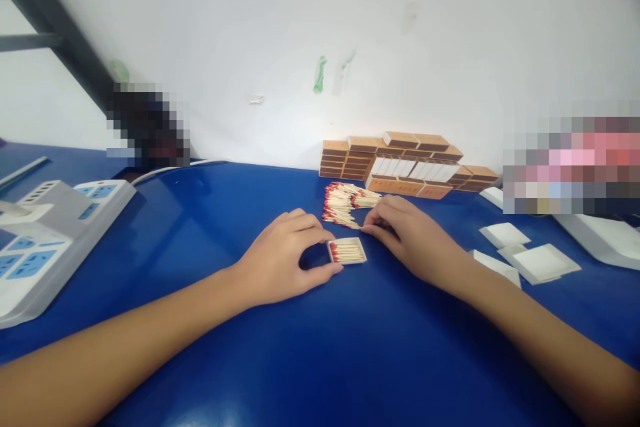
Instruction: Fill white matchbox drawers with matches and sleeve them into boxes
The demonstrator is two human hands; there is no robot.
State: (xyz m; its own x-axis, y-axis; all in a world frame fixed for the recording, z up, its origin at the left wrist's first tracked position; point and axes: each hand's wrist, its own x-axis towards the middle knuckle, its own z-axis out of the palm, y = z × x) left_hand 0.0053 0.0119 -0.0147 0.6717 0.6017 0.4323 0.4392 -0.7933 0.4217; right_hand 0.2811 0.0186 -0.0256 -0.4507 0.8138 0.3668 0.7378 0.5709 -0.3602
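Observation:
A small white matchbox tray (347,251) filled with red-tipped matches lies on the blue table (320,347). My left hand (283,253) curls round the tray's left end, thumb and fingers pinching it. My right hand (410,237) rests just right of the tray, its fingertips pinched together at the lower edge of a loose pile of matches (345,203) that lies behind the tray. Whether a match is between those fingers is too small to tell.
Stacked brown matchboxes (405,163) line the wall behind the pile. Several white empty trays (525,257) lie at the right. White power strips (45,233) sit at the far left, with a cable running along the wall.

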